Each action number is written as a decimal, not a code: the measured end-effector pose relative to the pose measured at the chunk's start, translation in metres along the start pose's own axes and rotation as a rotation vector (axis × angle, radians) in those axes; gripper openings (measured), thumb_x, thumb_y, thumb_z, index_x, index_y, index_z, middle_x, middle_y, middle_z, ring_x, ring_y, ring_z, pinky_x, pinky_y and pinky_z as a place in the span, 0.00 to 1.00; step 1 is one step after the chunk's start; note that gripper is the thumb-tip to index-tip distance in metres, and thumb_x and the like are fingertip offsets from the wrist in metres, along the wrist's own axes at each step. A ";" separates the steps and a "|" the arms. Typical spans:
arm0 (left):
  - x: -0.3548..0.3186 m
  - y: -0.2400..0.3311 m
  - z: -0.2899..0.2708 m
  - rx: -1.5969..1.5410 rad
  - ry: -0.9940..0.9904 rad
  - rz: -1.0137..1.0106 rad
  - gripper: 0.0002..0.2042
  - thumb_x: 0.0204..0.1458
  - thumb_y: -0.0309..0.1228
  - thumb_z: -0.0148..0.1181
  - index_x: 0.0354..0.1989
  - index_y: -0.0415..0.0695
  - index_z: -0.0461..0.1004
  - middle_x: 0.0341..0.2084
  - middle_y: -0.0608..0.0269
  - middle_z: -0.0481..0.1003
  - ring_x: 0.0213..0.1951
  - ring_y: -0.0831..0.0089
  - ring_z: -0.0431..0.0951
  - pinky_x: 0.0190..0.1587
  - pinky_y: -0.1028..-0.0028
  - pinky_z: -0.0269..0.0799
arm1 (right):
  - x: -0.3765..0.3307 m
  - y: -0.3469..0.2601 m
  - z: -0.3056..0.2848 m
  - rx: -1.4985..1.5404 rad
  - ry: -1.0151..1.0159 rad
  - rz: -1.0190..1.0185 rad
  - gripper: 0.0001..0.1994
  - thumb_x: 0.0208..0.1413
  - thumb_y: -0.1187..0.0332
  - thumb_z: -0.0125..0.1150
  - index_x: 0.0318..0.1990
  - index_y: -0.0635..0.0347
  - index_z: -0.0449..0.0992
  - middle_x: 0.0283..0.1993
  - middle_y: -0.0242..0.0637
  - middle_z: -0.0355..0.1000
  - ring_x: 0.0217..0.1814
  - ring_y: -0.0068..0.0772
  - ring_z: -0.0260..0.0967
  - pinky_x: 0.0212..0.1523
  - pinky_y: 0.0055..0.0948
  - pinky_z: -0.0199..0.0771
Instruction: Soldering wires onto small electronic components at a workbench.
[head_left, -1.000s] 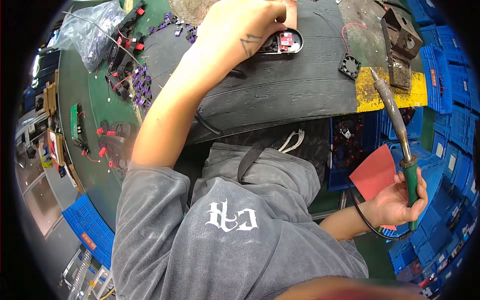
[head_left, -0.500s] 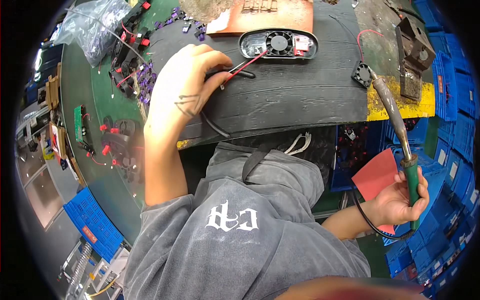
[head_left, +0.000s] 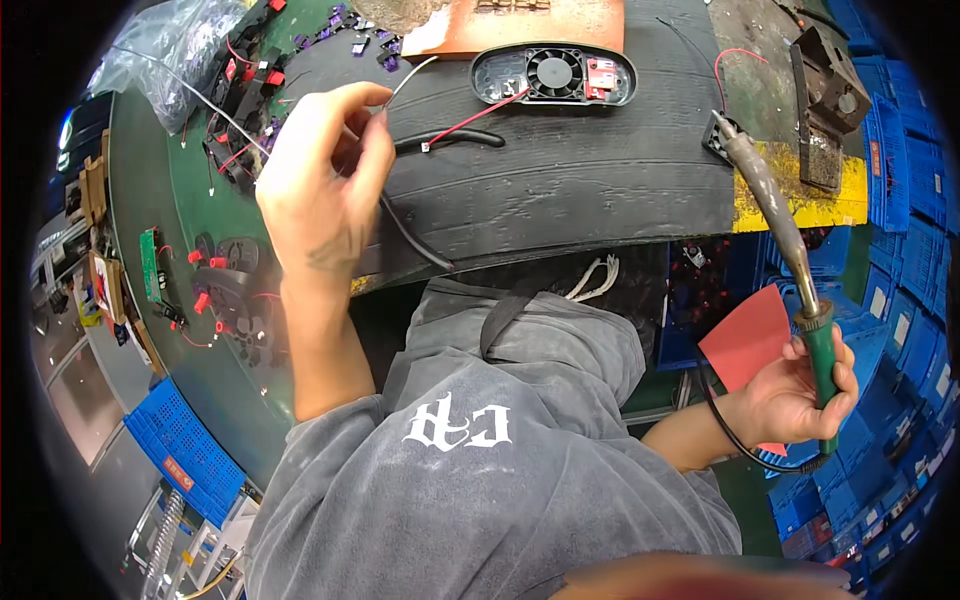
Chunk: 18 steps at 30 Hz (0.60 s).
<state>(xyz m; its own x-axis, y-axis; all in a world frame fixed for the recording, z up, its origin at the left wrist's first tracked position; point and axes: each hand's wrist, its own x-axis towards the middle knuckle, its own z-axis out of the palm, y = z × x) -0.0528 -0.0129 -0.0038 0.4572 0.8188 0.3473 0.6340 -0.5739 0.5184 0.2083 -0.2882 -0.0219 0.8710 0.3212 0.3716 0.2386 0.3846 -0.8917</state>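
Observation:
My left hand [head_left: 325, 190] is raised over the table's left part, thumb and forefinger pinched on a thin grey solder wire [head_left: 408, 76]. The wire's free end points up and right. To its right lies an oval black housing [head_left: 482, 85] with a small black fan [head_left: 554, 74] and a red-and-white part [head_left: 601, 78] inside. A red wire [head_left: 470, 122] runs from the housing down onto the table. At the far right my right hand [head_left: 800, 400] is wrapped round the green handle of a soldering iron [head_left: 775, 205]. Its tip overlaps a second small fan [head_left: 716, 140] in view; contact cannot be told.
Black cable [head_left: 420, 243] lies on the dark table [head_left: 590, 190] below my left hand. Behind the housing stands an orange block [head_left: 560, 30]. A rusty metal stand [head_left: 828, 100] sits at the right edge. Purple-black parts [head_left: 350, 25] and a clear plastic bag [head_left: 175, 60] are at far left.
My left hand has drawn left, away from the red wire, whose end now lies on the table. The solder wire's tip has swung upward. The soldering iron has shifted slightly left.

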 end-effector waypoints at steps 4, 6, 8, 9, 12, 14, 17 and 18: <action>-0.001 0.022 0.025 -0.156 0.123 0.236 0.10 0.42 0.17 0.64 0.34 0.41 0.79 0.25 0.61 0.75 0.26 0.73 0.73 0.29 0.77 0.69 | -0.001 0.005 0.013 0.052 -0.075 0.023 0.19 0.59 0.55 0.43 0.37 0.60 0.78 0.41 0.53 0.74 0.25 0.43 0.71 0.23 0.30 0.72; 0.004 0.034 0.041 -0.255 0.076 0.220 0.10 0.42 0.17 0.63 0.35 0.41 0.79 0.26 0.61 0.74 0.27 0.68 0.74 0.30 0.75 0.70 | -0.001 0.004 0.017 0.032 -0.135 0.043 0.19 0.59 0.55 0.44 0.39 0.59 0.79 0.41 0.50 0.74 0.27 0.40 0.69 0.23 0.30 0.69; 0.012 0.033 0.057 -0.285 0.055 0.252 0.10 0.42 0.17 0.63 0.35 0.41 0.79 0.26 0.61 0.73 0.27 0.67 0.74 0.30 0.74 0.71 | -0.001 0.001 0.025 0.031 -0.147 0.048 0.19 0.59 0.55 0.44 0.39 0.58 0.79 0.41 0.49 0.75 0.27 0.40 0.69 0.23 0.30 0.69; 0.014 0.031 0.064 -0.231 0.053 0.303 0.11 0.44 0.16 0.63 0.36 0.41 0.80 0.25 0.62 0.72 0.25 0.72 0.72 0.28 0.77 0.67 | -0.001 0.000 0.028 0.036 -0.156 0.054 0.19 0.59 0.55 0.44 0.39 0.57 0.79 0.41 0.48 0.75 0.27 0.40 0.69 0.23 0.29 0.69; 0.017 0.025 0.071 -0.198 0.034 0.328 0.11 0.44 0.16 0.63 0.37 0.42 0.80 0.24 0.64 0.70 0.24 0.77 0.69 0.25 0.80 0.64 | -0.001 -0.002 0.034 0.009 -0.168 0.055 0.19 0.59 0.55 0.44 0.39 0.56 0.79 0.42 0.47 0.74 0.28 0.40 0.69 0.23 0.29 0.69; 0.017 0.019 0.073 -0.232 0.022 0.281 0.10 0.43 0.18 0.65 0.35 0.42 0.81 0.23 0.65 0.70 0.23 0.76 0.69 0.25 0.79 0.64 | 0.000 0.000 0.039 0.010 -0.181 0.065 0.19 0.59 0.55 0.44 0.39 0.56 0.79 0.42 0.48 0.74 0.28 0.40 0.69 0.23 0.29 0.70; 0.015 0.015 0.071 -0.243 -0.001 0.270 0.12 0.38 0.17 0.66 0.34 0.41 0.79 0.24 0.62 0.70 0.24 0.69 0.72 0.27 0.74 0.70 | 0.002 0.004 0.047 0.006 -0.210 0.079 0.19 0.59 0.55 0.44 0.39 0.57 0.78 0.42 0.48 0.73 0.28 0.40 0.69 0.22 0.30 0.70; 0.015 0.014 0.072 -0.251 -0.004 0.264 0.12 0.38 0.17 0.66 0.34 0.41 0.79 0.24 0.62 0.70 0.24 0.69 0.72 0.27 0.74 0.70 | 0.002 0.005 0.049 0.000 -0.228 0.085 0.19 0.59 0.55 0.44 0.39 0.57 0.78 0.42 0.49 0.73 0.27 0.41 0.70 0.22 0.31 0.71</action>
<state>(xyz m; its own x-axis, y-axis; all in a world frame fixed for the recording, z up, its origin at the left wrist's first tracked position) 0.0081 -0.0101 -0.0475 0.5875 0.6423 0.4922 0.3212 -0.7434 0.5866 0.1905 -0.2432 -0.0125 0.7686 0.5395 0.3438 0.1683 0.3479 -0.9223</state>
